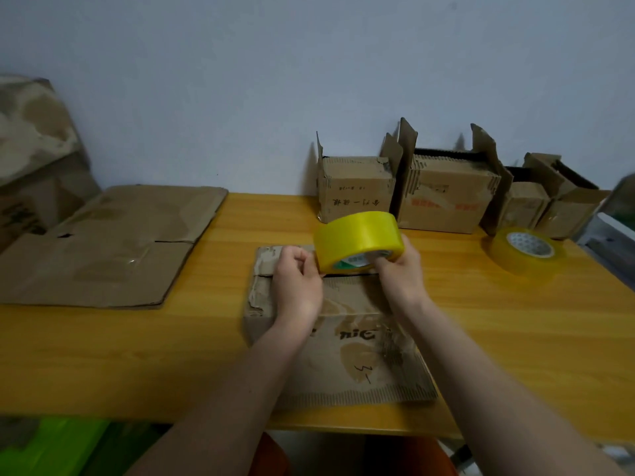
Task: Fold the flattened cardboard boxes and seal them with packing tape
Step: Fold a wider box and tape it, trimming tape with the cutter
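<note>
A worn corrugated cardboard box, brown w/ torn paper skin, exposed fluting along its near edge and glossy old tape patches, is seen folded up on the smooth yellow wood-grain table; its top flaps meet in a dark seam directly under both hands. A glossy yellow tape roll, cylindrical w/ a green-and-white printed core, is gripped by the right hand: fingers are curled into the core, thumb laid over the outer rim, roll tilted on edge just above the seam. The left hand is held palm-down beside the roll, its fingers curled in a pinch at the roll's lower left edge; whether a tape end is pinched can't be told. Both forearms are extended forward, bare.

Left of the left hand, well apart, flattened cardboard is laid. Beyond the right hand, open-topped boxes are lined against the pale wall. To its right, a second roll, translucent amber, is laid flat.
</note>
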Demonstrator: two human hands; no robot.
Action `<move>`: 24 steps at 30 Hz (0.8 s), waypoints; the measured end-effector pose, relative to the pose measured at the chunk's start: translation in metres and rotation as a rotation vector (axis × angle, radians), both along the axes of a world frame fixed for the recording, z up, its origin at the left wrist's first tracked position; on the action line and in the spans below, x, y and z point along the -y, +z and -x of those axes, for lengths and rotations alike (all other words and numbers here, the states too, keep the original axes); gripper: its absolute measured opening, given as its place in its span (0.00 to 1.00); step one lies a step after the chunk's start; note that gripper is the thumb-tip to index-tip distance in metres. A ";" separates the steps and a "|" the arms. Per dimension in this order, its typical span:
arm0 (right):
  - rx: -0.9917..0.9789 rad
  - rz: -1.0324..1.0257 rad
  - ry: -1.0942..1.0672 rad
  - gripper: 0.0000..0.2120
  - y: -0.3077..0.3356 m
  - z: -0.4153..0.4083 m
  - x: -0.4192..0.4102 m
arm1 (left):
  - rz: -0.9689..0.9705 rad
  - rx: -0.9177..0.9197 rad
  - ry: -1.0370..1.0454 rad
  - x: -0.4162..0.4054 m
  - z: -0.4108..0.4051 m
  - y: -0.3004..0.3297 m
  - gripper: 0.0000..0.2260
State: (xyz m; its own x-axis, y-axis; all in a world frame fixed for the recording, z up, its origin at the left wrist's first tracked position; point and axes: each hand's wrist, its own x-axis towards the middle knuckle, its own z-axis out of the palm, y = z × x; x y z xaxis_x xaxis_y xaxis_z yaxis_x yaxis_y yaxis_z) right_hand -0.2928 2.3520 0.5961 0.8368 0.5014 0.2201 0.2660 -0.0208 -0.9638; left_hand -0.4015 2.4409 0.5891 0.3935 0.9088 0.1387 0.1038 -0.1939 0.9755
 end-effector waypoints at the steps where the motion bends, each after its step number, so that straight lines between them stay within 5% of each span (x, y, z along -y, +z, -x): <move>1: 0.009 0.016 -0.005 0.13 -0.001 -0.002 0.000 | -0.128 -0.097 0.041 0.001 0.002 -0.002 0.08; 3: 0.053 0.038 -0.001 0.11 -0.001 -0.005 0.001 | -0.267 -0.201 0.085 0.005 0.003 -0.003 0.06; 7: 0.108 0.046 -0.042 0.14 0.002 -0.002 0.001 | -0.194 -0.315 0.107 -0.001 0.005 0.006 0.06; 12: 0.117 0.026 -0.110 0.22 0.001 0.001 0.003 | -0.158 -0.253 0.208 -0.020 0.026 0.010 0.05; 19: 0.101 0.084 -0.062 0.05 0.002 0.005 -0.016 | 0.044 -0.227 0.178 -0.045 0.034 0.003 0.10; 24: 0.137 0.013 -0.050 0.09 0.008 0.025 -0.032 | 0.145 -0.141 0.192 -0.055 0.039 0.001 0.14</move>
State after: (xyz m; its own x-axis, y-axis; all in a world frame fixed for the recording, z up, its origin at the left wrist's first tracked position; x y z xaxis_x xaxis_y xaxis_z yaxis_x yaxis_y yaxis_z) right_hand -0.3178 2.3841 0.6043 0.8235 0.4635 0.3271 0.3929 -0.0500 -0.9182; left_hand -0.4405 2.4957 0.5898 0.2183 0.9750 -0.0422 0.2614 -0.0167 0.9651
